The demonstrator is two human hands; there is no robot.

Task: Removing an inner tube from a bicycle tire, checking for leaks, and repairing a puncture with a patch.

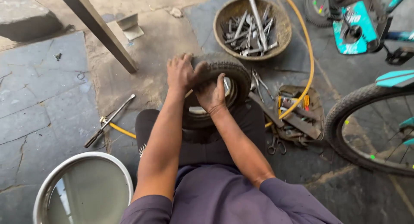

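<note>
Both hands are gripping a small black tyre [228, 73] propped on the person's lap: left hand [181, 72] curled over its top edge, right hand [211, 94] clasping the rim [228, 89] side.

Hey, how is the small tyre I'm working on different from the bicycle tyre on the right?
The small tyre is compact and fat, on a small metal rim without visible spokes; the bicycle tyre is far larger and thinner, with thin spokes. The small tyre rests against the person's legs, gripped by the left hand and right hand; the bicycle tyre stands upright on the stone floor, untouched. Both are black rubber with tread.
</note>
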